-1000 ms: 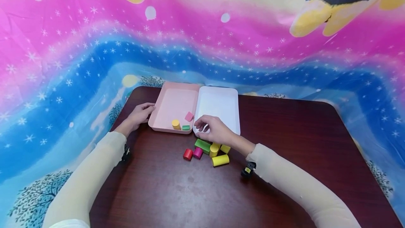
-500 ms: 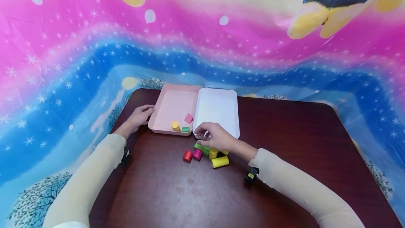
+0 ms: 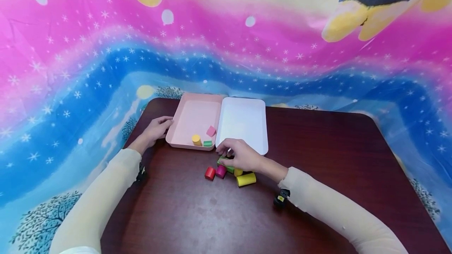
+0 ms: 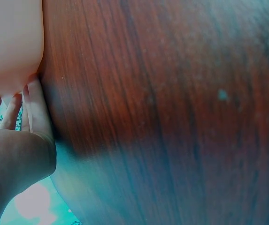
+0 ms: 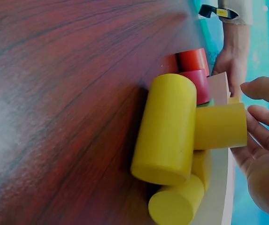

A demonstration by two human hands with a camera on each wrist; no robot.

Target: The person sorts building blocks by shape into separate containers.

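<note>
1. Yellow cylinder (image 3: 246,179) lies nearest, red cylinder (image 3: 210,173) and magenta cylinder (image 3: 221,171) leftward
2. Right hand (image 3: 241,155) hovers over green block (image 3: 230,169), thumb and fingers apart
3. Left hand (image 3: 154,130), fingers relaxed, touches pink tray (image 3: 195,111)
4. White tray (image 3: 243,117) adjoins pink tray

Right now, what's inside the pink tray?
Pink tray: three blocks near its front right corner: a yellow-orange cylinder standing up, a small green block and a pink block. The blocks cover the floor beneath them, so can't say what's under there.

Pink tray (image 3: 197,113) flat; near it, green block (image 3: 230,169), apparently lying.
</note>
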